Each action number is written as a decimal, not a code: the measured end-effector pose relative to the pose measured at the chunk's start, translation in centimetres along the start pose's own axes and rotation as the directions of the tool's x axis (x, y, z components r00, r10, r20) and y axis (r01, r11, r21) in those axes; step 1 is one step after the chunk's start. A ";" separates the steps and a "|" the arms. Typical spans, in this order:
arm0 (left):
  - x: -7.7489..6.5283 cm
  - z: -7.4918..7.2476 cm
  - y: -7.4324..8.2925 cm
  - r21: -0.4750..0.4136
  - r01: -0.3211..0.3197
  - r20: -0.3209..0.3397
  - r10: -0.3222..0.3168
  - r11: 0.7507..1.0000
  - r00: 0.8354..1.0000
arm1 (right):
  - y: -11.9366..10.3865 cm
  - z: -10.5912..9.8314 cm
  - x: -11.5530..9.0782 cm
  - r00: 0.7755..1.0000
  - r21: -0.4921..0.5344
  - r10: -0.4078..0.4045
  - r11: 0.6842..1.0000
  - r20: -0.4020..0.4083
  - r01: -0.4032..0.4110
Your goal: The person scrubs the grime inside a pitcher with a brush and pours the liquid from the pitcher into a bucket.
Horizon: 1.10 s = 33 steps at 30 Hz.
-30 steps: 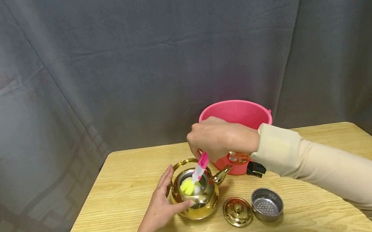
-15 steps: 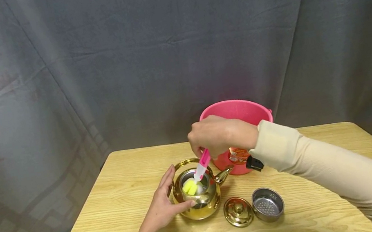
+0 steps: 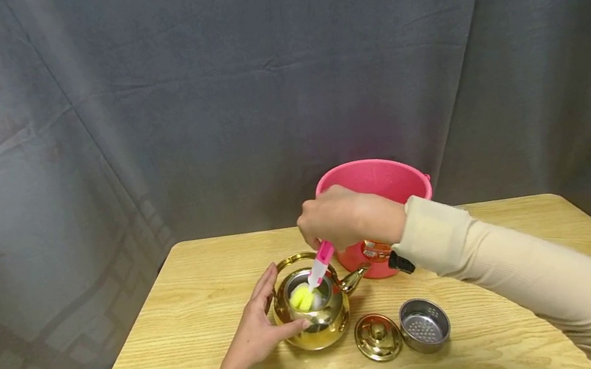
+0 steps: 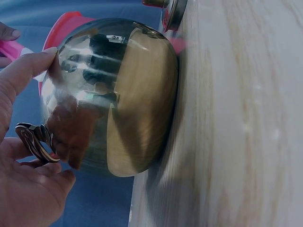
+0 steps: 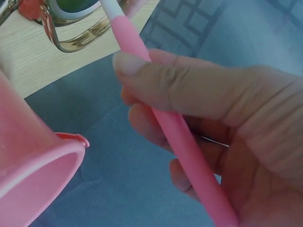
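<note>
A golden kettle (image 3: 316, 337) stands upright on the table with its lid off. My left hand (image 3: 258, 329) holds it from the left, thumb near the rim and fingers around the side by the arched handle (image 3: 294, 257). In the left wrist view, the kettle's shiny body (image 4: 142, 94) mirrors the table. A sponge brush (image 3: 319, 270) with a pink-and-white handle leans into the kettle mouth, its yellow-and-white head partly inside. Above the kettle, my right hand (image 3: 345, 216) grips that handle. The right wrist view has thumb and fingers wrapped about the pink grip (image 5: 189, 156).
Just behind my right hand stands a pink bucket (image 3: 377, 173). The golden lid (image 3: 378, 337) lies right of the kettle, beside a perforated metal strainer (image 3: 425, 324). The kettle's spout (image 3: 355, 278) points toward the bucket. A grey curtain (image 3: 277, 82) hangs behind the table.
The brush head has shifted slightly to the right inside the kettle mouth and looks turned a little. My left hand keeps its hold; kettle, lid and strainer stay practically in place.
</note>
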<state>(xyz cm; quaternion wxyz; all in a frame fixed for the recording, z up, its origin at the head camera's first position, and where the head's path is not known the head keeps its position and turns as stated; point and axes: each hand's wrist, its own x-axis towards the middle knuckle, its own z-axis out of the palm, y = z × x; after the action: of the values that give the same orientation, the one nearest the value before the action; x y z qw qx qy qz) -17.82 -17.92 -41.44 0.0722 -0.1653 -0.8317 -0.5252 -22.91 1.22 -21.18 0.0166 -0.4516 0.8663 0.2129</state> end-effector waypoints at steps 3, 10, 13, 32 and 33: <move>0.0 0.0 0.0 0.001 0.002 0.002 -0.002 1.000 1.000 | -0.2 0.1 0.1 0.999 -0.017 -0.007 1.000 -0.043 0.006; 0.0 0.0 0.0 0.011 0.005 0.001 -0.005 1.000 1.000 | -0.3 0.5 0.4 0.990 -0.063 -0.075 0.996 -0.115 0.068; 0.1 0.1 0.0 0.021 0.005 -0.002 -0.005 1.000 1.000 | -0.2 0.5 0.4 0.988 -0.080 -0.107 0.992 -0.113 0.098; 0.0 0.1 0.0 0.015 0.008 -0.006 -0.008 1.000 1.000 | 0.4 -0.1 0.2 0.980 -0.127 -0.193 0.974 -0.056 0.185; 0.0 0.1 0.0 0.012 0.007 -0.005 -0.007 1.000 1.000 | 0.4 -0.1 0.2 0.979 -0.135 -0.197 0.973 -0.057 0.188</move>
<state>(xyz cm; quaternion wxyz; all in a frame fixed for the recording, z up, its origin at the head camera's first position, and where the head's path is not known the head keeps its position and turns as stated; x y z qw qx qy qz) -17.86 -17.84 -41.49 0.0733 -0.1607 -0.8352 -0.5209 -23.30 1.24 -20.98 -0.0226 -0.5409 0.8028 0.2499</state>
